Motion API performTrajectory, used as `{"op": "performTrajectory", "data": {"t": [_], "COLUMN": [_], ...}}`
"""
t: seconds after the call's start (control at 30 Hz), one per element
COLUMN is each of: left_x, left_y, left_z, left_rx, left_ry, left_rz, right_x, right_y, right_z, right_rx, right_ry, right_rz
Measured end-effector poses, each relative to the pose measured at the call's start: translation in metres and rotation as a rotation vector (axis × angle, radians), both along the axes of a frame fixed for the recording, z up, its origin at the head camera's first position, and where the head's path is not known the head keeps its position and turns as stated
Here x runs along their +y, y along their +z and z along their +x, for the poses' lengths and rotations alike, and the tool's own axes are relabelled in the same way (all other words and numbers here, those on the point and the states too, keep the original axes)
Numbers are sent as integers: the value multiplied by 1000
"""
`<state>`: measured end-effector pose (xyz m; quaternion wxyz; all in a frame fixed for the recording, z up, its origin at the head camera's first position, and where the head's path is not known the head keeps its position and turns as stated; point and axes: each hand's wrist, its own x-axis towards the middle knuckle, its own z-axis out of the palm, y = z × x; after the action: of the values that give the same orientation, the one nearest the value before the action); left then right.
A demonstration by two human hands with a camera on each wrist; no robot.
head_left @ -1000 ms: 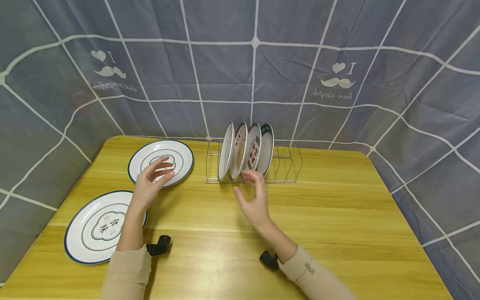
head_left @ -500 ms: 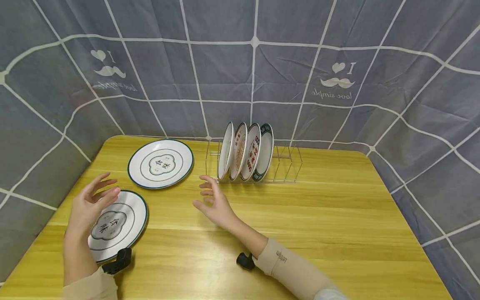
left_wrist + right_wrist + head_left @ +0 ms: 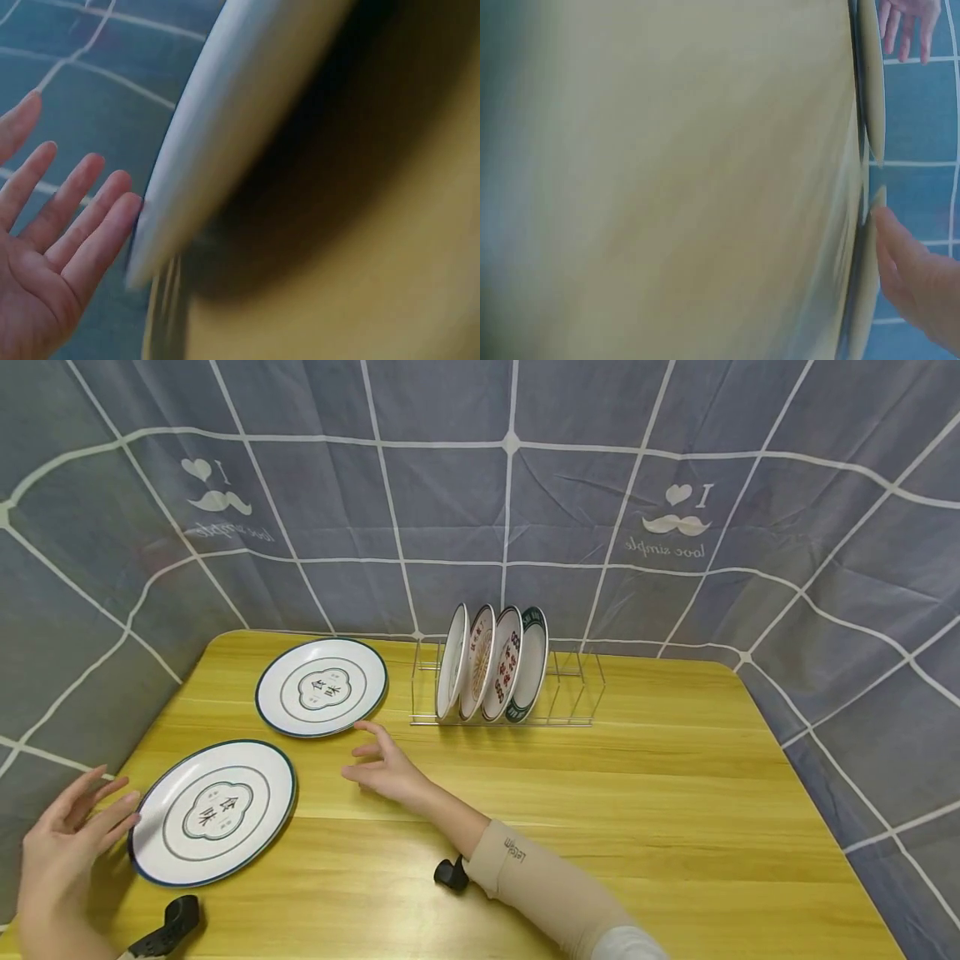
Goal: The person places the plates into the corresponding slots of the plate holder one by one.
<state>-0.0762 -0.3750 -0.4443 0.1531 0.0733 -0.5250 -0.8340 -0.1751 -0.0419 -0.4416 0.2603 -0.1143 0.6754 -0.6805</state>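
Two white plates with dark blue-green rims lie face up on the wooden table. My left hand is at the left rim of the near plate, fingers loosely bent and nothing in them. In the left wrist view its fingers are spread close to the plate's edge. My right hand hovers over the table, just in front of the far plate, fingers relaxed and holding nothing. The right wrist view shows this hand overlapping a plate's edge.
Right of the far plate, a wire dish rack holds several plates upright, among them a red-lettered plate and a green-rimmed plate. Its right-hand slots hold nothing. A grey-blue curtain with white lines surrounds the table.
Both hands have moved left. My left hand has gone from over the far plate to the near plate's left rim; my right hand has left the rack's front. The plates stay put.
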Motion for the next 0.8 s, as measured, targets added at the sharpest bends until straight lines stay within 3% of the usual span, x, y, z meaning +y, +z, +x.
{"op": "performTrajectory", "data": {"t": [0.1, 0.17, 0.23, 0.4, 0.5, 0.67, 0.8], "left_x": [-11, -19, -25, -31, -29, -26, -26], "left_y": [-11, -18, -23, -25, -24, -23, -27], "left_z": [3, 4, 6, 9, 7, 6, 7], "left_rx": [-40, -108, -161, -317, -397, -408, -376], "left_ry": [81, 105, 68, -116, -159, -211, -271], "left_rz": [-50, -115, -146, -210, -297, -339, -344], "right_x": [-10, -17, -22, -32, -35, -39, -42], "right_y": [-2, -4, -4, -4, -5, -7, -9], "right_z": [2, 3, 5, 10, 13, 17, 18], "right_rx": [-99, -152, -200, -299, -337, -364, -355], "right_ry": [26, 54, 85, 167, 225, 329, 336], "right_rz": [-52, -78, -96, -127, -138, -142, -151]}}
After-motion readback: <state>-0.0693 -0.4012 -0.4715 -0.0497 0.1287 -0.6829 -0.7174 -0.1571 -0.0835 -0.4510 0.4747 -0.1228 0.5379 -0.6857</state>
